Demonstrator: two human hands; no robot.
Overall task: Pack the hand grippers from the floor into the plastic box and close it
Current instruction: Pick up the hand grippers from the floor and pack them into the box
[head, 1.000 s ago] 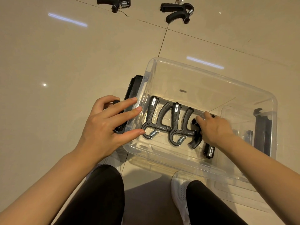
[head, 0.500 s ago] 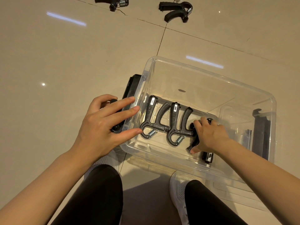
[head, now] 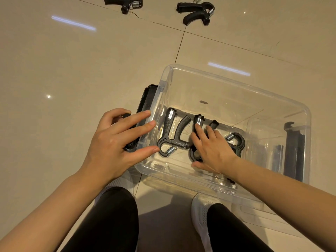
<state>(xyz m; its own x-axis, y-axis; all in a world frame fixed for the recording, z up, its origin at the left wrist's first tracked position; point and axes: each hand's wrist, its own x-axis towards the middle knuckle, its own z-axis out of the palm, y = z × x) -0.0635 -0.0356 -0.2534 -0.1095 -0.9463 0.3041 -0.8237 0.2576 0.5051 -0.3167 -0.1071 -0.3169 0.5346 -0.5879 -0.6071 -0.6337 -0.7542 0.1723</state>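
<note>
A: Why does the clear plastic box (head: 236, 84) sit so close to the knees?

B: I'd judge so both arms reach its floor. It stands open on the tiled floor (head: 72, 70), and its black latch (head: 148, 99) hangs off its left wall.

A: And the left hand (head: 116, 142)?

B: Spread flat against the box's left wall, fingers loose, gripping nothing firmly; probably bracing the box. Under the palm lies something dark, maybe another hand gripper. It is mostly covered, so I cannot tell.

A: The right hand (head: 212, 148)?

B: Inside the box, fingers extended and pressing on a second hand gripper (head: 199, 120), seemingly nudging it flush beside the leftmost hand gripper (head: 171, 135), which lies flat near the box's left wall. It isn't closed around anything.

A: A third one?

B: Yes, a hand gripper with its spring up (head: 236, 142), just right of that hand, turned the other way, likely to nest.

A: What else is unclear?

B: Two hand grippers on the floor (head: 197, 12) lie beyond the box's far edge, one cut off by the frame. The lid isn't clearly identifiable; dark shapes at the right wall blur through plastic.
</note>
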